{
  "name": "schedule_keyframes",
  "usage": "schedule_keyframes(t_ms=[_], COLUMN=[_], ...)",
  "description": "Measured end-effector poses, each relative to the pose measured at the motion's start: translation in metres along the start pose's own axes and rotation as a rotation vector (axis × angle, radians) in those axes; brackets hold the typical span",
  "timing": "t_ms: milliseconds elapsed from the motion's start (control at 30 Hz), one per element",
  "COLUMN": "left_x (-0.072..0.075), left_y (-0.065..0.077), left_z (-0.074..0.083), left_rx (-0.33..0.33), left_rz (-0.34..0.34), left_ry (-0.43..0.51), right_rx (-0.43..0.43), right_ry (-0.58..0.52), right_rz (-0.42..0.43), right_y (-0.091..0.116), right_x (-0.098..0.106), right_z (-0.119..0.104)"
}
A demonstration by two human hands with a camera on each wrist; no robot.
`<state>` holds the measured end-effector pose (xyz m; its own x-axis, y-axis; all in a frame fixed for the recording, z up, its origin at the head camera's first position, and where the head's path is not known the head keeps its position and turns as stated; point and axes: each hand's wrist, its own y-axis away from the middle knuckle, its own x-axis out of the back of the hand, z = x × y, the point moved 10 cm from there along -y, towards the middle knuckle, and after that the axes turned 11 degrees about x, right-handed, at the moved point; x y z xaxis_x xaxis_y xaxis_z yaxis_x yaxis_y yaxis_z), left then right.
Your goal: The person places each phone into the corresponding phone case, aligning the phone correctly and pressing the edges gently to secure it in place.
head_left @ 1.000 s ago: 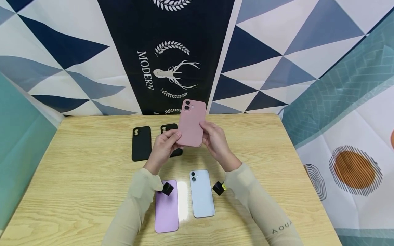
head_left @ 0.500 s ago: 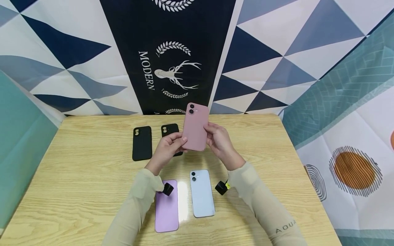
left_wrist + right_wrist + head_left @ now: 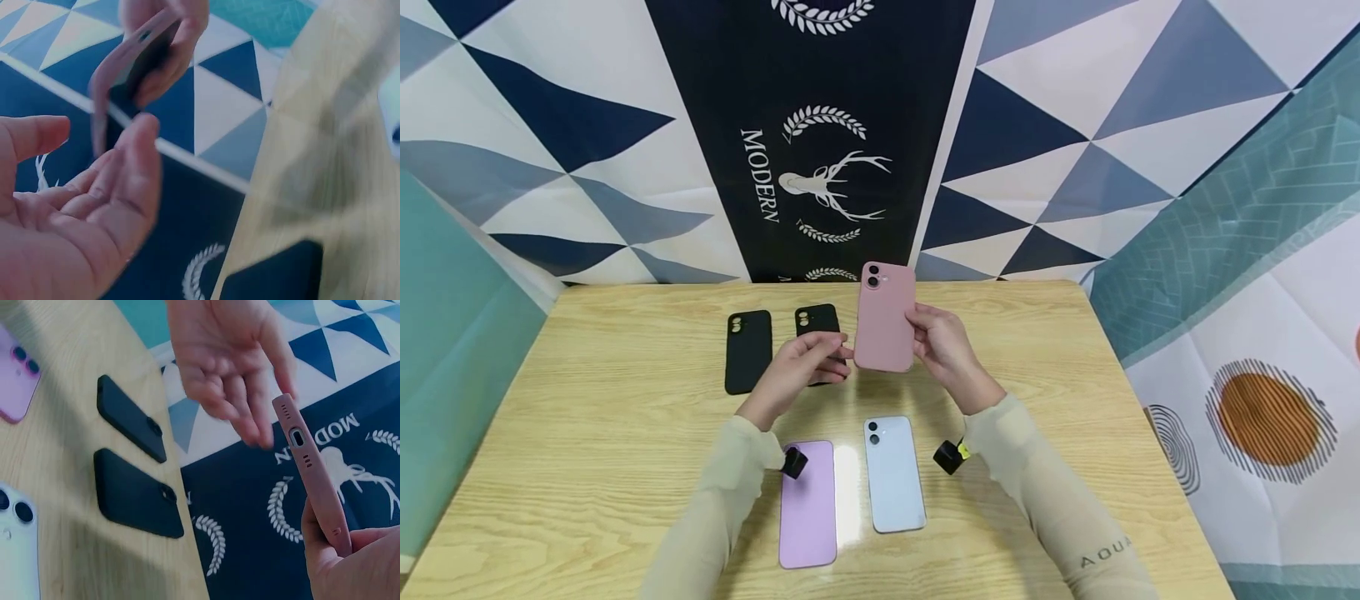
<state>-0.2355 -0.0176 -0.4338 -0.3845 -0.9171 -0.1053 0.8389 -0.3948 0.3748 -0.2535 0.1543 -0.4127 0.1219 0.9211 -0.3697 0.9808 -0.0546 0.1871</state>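
A phone in a pink case is held up over the back of the table, its camera side toward the head view. My right hand grips it by the right edge, thumb on the back. In the right wrist view the pink case shows its bottom end, with a charging port cutout. My left hand is just left of the pink case, fingers loosely extended and holding nothing. Seen from the left wrist, the left palm is spread. Behind the left hand lies a black phone case, partly covered by its fingers.
Another black phone case lies further left. Nearer the front are a purple phone, partly under the left wrist's camera, and a pale blue phone. A patterned cloth hangs behind the wooden table.
My left hand has let go of the pink-cased phone and drawn slightly left. The right hand has carried the phone a little right and down.
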Motion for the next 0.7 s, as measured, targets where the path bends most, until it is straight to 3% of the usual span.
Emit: schedule_keyframes(t_ms=[300,500,700], left_x=[0.052,0.077,0.093], left_y=[0.012,0.023,0.03], left_z=[-0.007,-0.008,-0.007], left_rx=[0.029,0.052,0.065], left_rz=[0.196,0.351,0.417], left_ry=[-0.228,-0.402,-0.441], right_rx=[0.005,-0.011,-0.028], right_ry=[0.036,0.072,0.113], right_rz=[0.008,0.057,0.096], right_y=[-0.007,-0.012,-0.016], right_x=[0.019,0.035,0.048], right_z=[0.003,0.008,0.012])
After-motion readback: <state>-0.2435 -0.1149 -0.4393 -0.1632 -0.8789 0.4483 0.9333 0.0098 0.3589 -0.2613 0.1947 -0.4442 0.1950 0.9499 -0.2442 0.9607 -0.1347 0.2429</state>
